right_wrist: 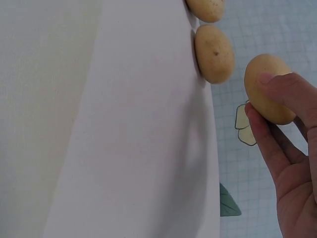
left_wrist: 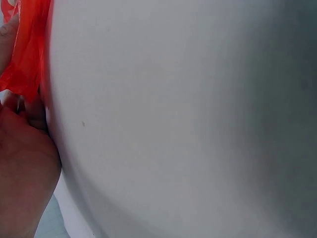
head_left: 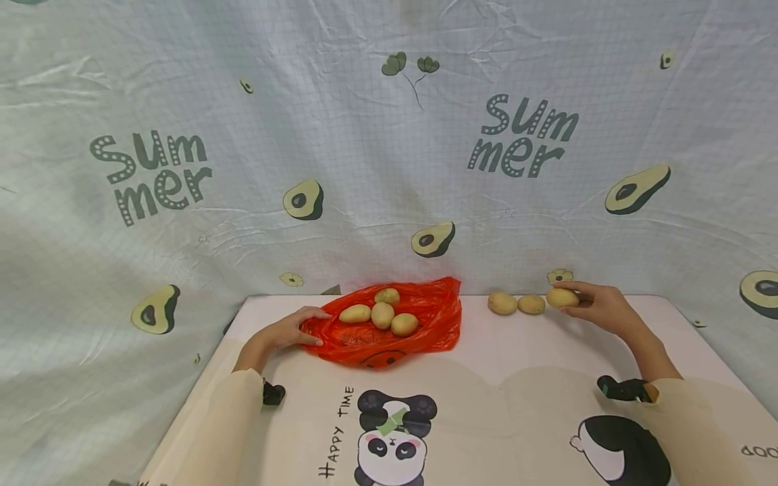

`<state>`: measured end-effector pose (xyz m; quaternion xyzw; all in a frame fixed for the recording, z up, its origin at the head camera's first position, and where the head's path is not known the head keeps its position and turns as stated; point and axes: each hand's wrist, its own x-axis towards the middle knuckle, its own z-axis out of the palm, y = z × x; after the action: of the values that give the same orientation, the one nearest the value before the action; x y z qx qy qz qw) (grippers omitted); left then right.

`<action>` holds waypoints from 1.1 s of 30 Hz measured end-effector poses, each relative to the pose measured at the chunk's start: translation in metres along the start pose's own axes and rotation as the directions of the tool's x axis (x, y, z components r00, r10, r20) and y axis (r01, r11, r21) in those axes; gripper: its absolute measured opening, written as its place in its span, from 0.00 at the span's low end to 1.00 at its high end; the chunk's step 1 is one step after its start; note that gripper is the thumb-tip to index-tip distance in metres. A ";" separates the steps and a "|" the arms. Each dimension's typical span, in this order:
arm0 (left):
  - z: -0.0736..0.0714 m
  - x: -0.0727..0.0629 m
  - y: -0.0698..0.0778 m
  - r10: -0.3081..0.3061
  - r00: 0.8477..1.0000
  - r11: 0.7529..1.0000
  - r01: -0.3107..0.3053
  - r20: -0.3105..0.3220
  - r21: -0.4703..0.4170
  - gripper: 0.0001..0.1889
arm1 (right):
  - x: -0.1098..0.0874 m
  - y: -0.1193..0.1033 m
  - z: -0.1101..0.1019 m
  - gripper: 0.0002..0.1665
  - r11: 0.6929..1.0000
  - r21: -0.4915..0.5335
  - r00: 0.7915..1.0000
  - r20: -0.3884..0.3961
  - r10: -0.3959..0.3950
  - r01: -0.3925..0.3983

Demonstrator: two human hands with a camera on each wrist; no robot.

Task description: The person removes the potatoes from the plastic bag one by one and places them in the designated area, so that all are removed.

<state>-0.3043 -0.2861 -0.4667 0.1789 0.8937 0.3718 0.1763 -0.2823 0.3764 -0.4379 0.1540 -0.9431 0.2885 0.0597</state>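
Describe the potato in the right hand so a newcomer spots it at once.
Start at the panda-print table and its red plastic bag. Right of the bag, along the far edge, two potatoes sit side by side. Just right of them is the held potato, the only one pinched in a hand: the right hand.

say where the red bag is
In the head view, the red bag lies on the left half of the table, beyond the panda print, its left edge in the left hand.
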 end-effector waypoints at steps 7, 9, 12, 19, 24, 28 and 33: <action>0.001 0.000 0.003 -0.024 1.000 1.000 0.024 0.000 -0.018 0.31 | 0.005 0.003 0.000 0.31 1.000 -0.005 1.000 0.010 -0.009 0.009; 0.002 -0.001 0.004 -0.017 1.000 1.000 0.017 0.001 -0.013 0.31 | 0.008 0.003 0.000 0.31 1.000 -0.011 1.000 0.022 -0.004 0.004; 0.002 -0.002 0.005 -0.011 1.000 1.000 0.011 0.000 -0.005 0.31 | 0.011 0.004 0.000 0.31 1.000 -0.016 0.999 0.041 0.001 -0.001; 0.002 -0.002 0.004 -0.027 1.000 1.000 0.027 -0.006 -0.008 0.31 | 0.018 0.009 0.000 0.31 1.000 -0.025 0.999 0.050 -0.010 0.012; 0.004 -0.001 0.003 -0.036 0.999 0.999 0.036 -0.008 -0.026 0.31 | 0.023 0.014 0.002 0.30 1.000 -0.026 0.999 0.052 -0.008 0.009; 0.004 0.000 0.003 -0.028 1.000 0.999 0.028 -0.011 -0.032 0.31 | 0.025 0.016 0.002 0.30 1.000 -0.021 0.999 0.054 -0.004 0.005; 0.004 0.000 0.004 -0.026 1.000 0.999 0.025 -0.016 -0.032 0.31 | 0.029 0.020 0.001 0.30 1.000 -0.019 0.998 0.063 -0.006 0.008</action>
<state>-0.3018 -0.2813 -0.4660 0.1616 0.8912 0.3852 0.1765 -0.3163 0.3844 -0.4432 0.1656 -0.9468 0.2741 0.0325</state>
